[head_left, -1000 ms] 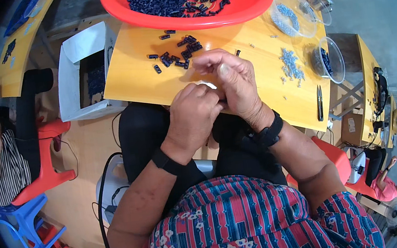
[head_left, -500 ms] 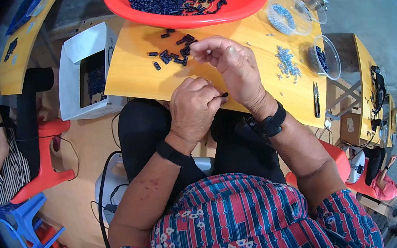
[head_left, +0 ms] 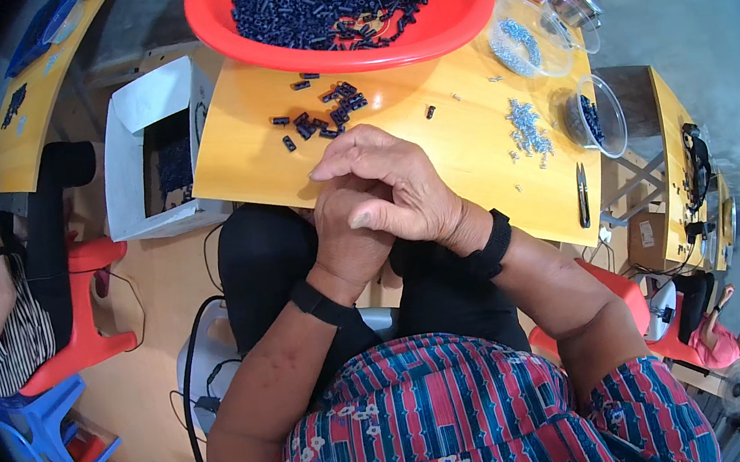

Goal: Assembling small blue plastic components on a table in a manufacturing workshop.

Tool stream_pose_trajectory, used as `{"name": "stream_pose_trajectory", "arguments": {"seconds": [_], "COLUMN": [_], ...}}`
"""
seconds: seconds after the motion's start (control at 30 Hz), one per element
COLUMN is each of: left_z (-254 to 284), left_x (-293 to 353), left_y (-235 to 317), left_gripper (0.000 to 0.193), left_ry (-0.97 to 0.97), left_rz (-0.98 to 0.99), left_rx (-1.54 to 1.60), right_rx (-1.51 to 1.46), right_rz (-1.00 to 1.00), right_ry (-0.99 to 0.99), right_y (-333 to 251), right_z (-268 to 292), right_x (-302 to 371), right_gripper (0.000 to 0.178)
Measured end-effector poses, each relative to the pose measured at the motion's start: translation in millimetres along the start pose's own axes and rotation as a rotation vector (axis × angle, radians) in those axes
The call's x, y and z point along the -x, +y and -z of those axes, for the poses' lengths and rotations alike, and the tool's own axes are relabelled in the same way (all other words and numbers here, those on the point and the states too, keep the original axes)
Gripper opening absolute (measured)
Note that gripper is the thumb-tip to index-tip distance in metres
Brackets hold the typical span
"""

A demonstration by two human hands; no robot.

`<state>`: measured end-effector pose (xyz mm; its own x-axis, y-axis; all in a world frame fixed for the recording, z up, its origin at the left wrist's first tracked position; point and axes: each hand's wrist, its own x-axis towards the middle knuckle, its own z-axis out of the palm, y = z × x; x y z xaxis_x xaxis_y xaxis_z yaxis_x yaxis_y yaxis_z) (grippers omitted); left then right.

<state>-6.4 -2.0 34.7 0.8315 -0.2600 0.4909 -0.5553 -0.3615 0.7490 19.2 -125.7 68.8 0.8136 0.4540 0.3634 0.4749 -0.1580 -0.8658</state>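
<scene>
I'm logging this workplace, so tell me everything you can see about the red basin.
The red basin is wide, rounded and shiny, apparently plastic, with a smooth rim. It sits open side up on the far part of the yellow table, its far side out of frame. Small dark pieces heap inside, leaving a patch where a yellowish pattern shows.

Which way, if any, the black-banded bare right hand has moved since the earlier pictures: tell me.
Yes: judged against the flat yellow table, the right hand has moved left and toward the table's near edge, partly covering the bare left hand.
</scene>
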Motion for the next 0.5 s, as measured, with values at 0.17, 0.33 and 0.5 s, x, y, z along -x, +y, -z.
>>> {"name": "stream_pose_trajectory", "arguments": {"seconds": [0.17,0.33,0.5], "left_z": [2.1,1.2,3.3], "left_x": [1.1,0.8,2.3], "left_y": [-2.3,-4.1,-6.2], "left_gripper": [0.019,0.023,0.025], "left_ry": [-0.036,-0.023,-0.101], "left_rz": [-0.004,-0.009,0.026], "left_rx": [-0.020,0.014,-0.001], "right_rx": [0.085,0.120,0.150], "right_rz": [-0.002,0.002,0.020], "right_ry": [0.016,0.045,0.030], "right_y": [-0.3,2.1,4.6], "right_z": [-3.5,-5.8,-4.0], "right_x": [1.4,0.8,-0.2], "right_gripper": [0.064,0.063,0.063]}}
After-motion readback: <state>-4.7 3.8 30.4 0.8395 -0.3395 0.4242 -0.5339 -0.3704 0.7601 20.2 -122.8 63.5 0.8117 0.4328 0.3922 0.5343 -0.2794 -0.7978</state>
